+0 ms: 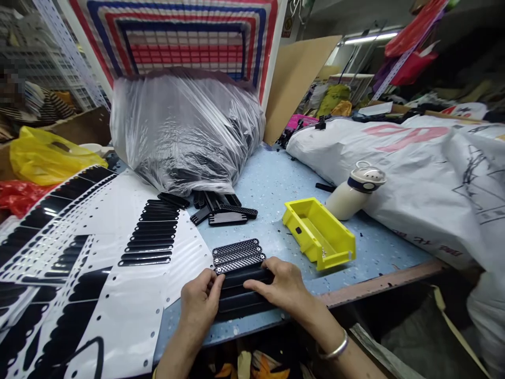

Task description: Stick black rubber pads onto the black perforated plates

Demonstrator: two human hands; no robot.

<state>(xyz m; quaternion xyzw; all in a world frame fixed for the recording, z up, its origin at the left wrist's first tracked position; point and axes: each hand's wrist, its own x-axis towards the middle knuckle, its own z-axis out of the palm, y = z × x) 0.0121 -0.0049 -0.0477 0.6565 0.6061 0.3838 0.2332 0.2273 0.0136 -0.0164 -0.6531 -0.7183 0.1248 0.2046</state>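
My left hand [199, 305] and right hand [282, 287] sit close together, clamped on a stack of black slotted strips [244, 297] at the near table edge. Three perforated strips [239, 256] lie just beyond, laid out, while a full plastic bag [185, 137] of dark pieces remains far off.

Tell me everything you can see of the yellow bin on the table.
The yellow bin is a bright, open-topped parts bin of what looks like moulded plastic, with a raised rim and a small dark square mark on one long wall. It sits at an angle on the speckled blue table. A white bottle lies just beyond it; whether they touch is hard to tell.
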